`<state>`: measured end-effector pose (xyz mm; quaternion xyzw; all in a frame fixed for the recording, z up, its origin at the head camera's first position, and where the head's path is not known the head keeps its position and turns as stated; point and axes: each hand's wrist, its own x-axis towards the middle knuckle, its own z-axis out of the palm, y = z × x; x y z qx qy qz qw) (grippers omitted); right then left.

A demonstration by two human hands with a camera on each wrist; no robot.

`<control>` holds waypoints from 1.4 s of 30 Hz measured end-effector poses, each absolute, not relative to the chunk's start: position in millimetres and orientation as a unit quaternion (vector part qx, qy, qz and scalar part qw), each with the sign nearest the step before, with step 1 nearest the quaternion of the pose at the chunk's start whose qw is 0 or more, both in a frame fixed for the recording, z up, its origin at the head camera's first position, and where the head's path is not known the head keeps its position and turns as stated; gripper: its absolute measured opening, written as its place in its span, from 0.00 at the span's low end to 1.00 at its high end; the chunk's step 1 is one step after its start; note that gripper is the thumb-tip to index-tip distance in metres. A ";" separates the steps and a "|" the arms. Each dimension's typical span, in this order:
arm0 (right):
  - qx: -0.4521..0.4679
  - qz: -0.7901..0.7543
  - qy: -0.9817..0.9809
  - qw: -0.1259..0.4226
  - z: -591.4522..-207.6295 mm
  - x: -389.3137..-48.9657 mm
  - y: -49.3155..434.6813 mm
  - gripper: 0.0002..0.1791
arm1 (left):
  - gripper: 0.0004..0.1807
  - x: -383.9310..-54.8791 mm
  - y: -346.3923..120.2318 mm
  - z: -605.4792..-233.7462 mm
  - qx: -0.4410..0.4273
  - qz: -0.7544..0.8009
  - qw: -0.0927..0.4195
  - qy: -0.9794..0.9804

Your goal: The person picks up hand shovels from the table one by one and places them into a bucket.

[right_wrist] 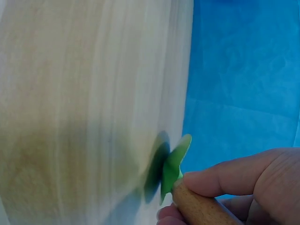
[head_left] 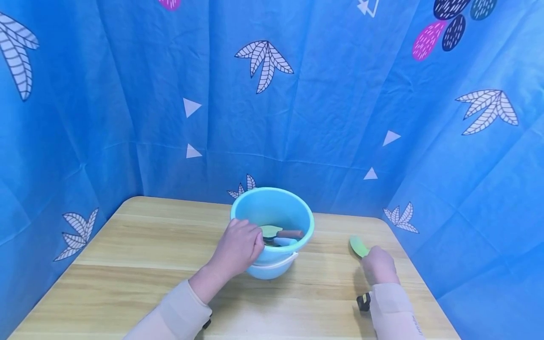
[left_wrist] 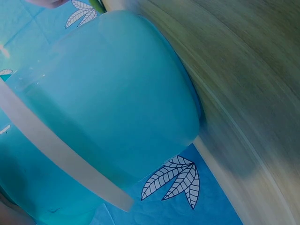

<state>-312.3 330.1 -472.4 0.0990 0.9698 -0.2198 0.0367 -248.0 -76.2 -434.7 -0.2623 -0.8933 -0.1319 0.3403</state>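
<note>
A light blue bucket (head_left: 311, 222) stands on the table, its white carrying handle (head_left: 286, 260) hanging down on the near side. My left hand (head_left: 241, 244) grips the bucket's rim at the near left, fingers curled over it. Inside lie a tool with a green head (head_left: 270, 231) and brown handle (head_left: 291, 233), and a light blue piece (head_left: 284, 241), partly hidden. To the right, my right hand (head_left: 379, 266) holds a small green trowel (head_left: 358, 246) by its wooden handle (right_wrist: 201, 204). In the right wrist view the trowel's blade is just above the tabletop, casting a shadow.
The wooden table (head_left: 140, 283) has rounded far corners. Blue patterned cloth (head_left: 272, 118) hangs behind it and on both sides. A dark wrist device (head_left: 363, 302) sits by the right sleeve.
</note>
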 end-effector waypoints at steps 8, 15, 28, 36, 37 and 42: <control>0.067 -0.180 0.981 0.032 -462.4 -317.5 331.1 0.14 | 0.15 -248.0 -76.3 -434.0 -0.262 -0.130 0.337 -0.895; 0.060 -0.188 0.980 0.022 -454.5 -317.1 330.6 0.17 | 0.15 -247.2 -76.4 -433.7 -0.260 -0.134 0.338 -0.894; 0.044 -0.177 0.983 0.009 -434.0 -313.3 329.0 0.10 | 0.15 -246.2 -76.7 -432.6 -0.260 -0.138 0.341 -0.893; 0.040 -0.179 0.983 0.001 -418.3 -307.9 322.0 0.16 | 0.16 -247.5 -76.8 -433.8 -0.258 -0.134 0.339 -0.895; 0.039 -0.179 0.983 0.000 -416.3 -307.1 320.9 0.16 | 0.16 -247.6 -76.8 -434.0 -0.258 -0.134 0.339 -0.895; 0.035 -0.181 0.983 -0.007 -408.6 -304.4 317.7 0.19 | 0.16 -247.9 -76.4 -434.6 -0.259 -0.133 0.339 -0.895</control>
